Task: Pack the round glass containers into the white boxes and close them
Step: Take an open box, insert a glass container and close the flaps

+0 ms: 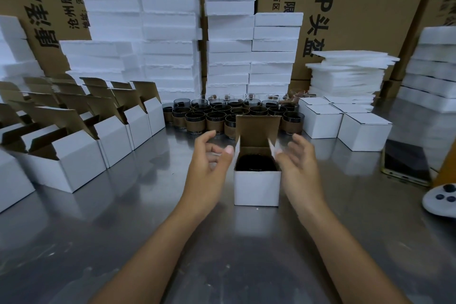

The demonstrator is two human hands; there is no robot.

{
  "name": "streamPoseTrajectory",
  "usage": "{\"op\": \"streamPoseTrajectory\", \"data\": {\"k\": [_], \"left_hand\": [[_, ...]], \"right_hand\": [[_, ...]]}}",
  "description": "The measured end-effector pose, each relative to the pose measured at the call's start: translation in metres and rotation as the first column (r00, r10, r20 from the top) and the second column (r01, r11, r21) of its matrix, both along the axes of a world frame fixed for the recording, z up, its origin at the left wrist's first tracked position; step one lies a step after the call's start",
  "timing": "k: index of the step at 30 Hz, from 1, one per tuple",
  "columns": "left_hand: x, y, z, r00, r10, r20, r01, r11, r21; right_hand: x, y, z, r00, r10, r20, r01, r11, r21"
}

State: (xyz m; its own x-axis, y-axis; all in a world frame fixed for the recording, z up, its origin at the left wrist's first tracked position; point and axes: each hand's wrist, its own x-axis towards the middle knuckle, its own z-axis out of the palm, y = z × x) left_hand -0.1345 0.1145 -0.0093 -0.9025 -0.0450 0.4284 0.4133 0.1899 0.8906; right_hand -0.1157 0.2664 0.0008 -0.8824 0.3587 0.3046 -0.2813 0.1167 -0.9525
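Observation:
A small white box (257, 187) stands open on the metal table, its lid flap upright at the back. Inside sits a dark round glass container (255, 163). My left hand (209, 163) hovers just left of the box, fingers loosely curled, holding nothing. My right hand (297, 160) is at the box's right side, fingers relaxed, close to the right side flap. Behind the box stands a cluster of several glass containers (217, 112) wrapped in brown sleeves.
Several open empty white boxes (81, 153) line the left side. Closed white boxes (362, 134) stand at the right, foam sheets (345, 76) behind them. A phone (407, 163) and a white controller (441, 198) lie far right. Foam blocks and cartons wall off the back.

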Motion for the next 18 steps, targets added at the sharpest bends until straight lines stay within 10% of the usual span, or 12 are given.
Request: {"op": "streamPoseTrajectory", "data": {"k": [7,18], "left_hand": [[-0.0016,0.0009,-0.0013,0.970,-0.133,0.205,0.142,0.989,-0.030],[-0.0004,-0.0004,-0.0006,0.977,-0.212,0.032,0.214,0.975,-0.067]], "right_hand": [[-0.0041,-0.0014,-0.0048,0.989,0.134,0.060,-0.134,0.991,-0.005],[-0.0037,-0.0006,-0.0054,0.984,0.176,0.001,-0.176,0.984,-0.030]]}}
